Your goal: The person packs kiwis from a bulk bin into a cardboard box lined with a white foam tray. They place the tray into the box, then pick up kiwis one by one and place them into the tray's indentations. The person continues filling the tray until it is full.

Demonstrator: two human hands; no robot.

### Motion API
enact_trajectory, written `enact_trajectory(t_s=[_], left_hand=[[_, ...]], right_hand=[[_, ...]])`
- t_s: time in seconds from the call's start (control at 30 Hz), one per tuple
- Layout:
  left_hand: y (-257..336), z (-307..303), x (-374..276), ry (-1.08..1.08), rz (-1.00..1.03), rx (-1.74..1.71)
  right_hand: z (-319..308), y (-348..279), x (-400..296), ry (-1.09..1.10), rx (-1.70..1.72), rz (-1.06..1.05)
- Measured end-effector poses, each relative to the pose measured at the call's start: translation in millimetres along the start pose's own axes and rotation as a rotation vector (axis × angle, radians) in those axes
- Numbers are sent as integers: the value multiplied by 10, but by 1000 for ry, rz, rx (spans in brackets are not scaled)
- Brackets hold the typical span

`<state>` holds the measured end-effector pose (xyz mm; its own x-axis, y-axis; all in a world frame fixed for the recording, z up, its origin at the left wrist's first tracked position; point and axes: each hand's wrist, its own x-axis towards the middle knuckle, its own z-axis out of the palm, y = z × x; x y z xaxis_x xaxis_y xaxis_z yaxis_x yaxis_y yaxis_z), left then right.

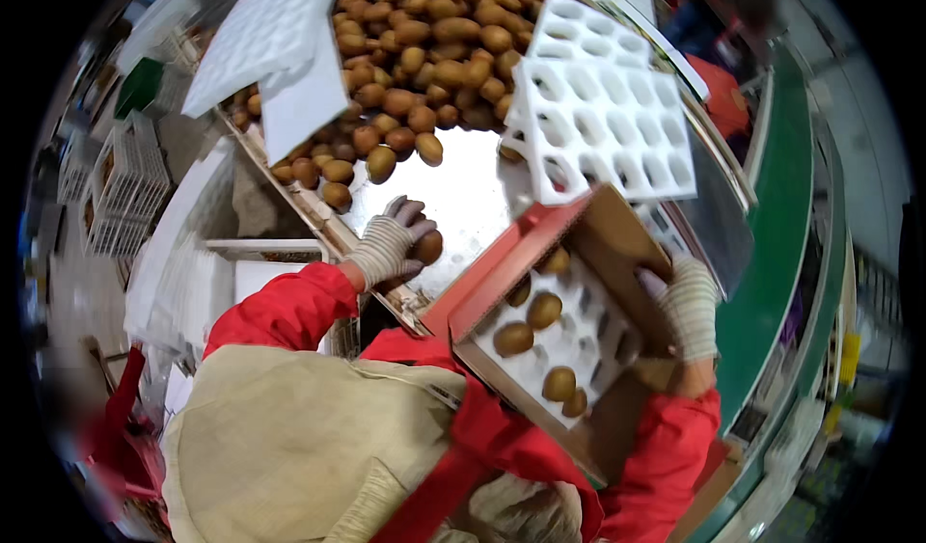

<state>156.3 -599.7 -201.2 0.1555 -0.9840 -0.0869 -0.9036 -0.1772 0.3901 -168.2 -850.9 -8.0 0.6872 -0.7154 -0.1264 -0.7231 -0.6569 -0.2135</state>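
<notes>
My left hand [387, 245], in a striped knit glove, has its fingers closed around a brown kiwifruit [428, 248] low over the metal tabletop [463, 181]. My right hand [687, 304], gloved alike, grips the right wall of a cardboard box [615, 235] that leans tilted toward me. Inside the box lies a white foam fruit tray [535, 358]. Several kiwifruit [544, 310] sit in it, while other hollows hold none. Beyond my left hand spreads a large heap of kiwifruit [448, 44].
White foam trays with oval hollows [608, 127] lean at the right of the heap; more foam sheets [268, 44] lie on its left. A green conveyor belt [778, 254] curves along the right side. White plastic crates [126, 181] stand on the floor at left. People are blurred at the edges.
</notes>
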Motion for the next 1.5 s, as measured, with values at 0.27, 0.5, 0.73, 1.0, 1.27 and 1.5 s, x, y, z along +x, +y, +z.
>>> enact_trajectory(t_s=[0.27,0.5,0.73,1.0,1.27,1.5], left_hand=[[-98,-193,287,217,-254,-874],[1494,-1605,243,45,422,-1057],[-40,-1055,893,502,-267,-376],[-861,-476,541,51,-447,501],[-767,-632,533,-50,-414,384],[-270,-582,363,25,-196,224]], right_hand=[[-20,-58,4,67,-28,-53],[-61,-71,51,-27,-40,38],[-40,-110,5,25,-74,-25],[48,32,2,1,-87,-2],[-61,-104,12,27,-83,24],[-78,-181,1,36,-68,27]])
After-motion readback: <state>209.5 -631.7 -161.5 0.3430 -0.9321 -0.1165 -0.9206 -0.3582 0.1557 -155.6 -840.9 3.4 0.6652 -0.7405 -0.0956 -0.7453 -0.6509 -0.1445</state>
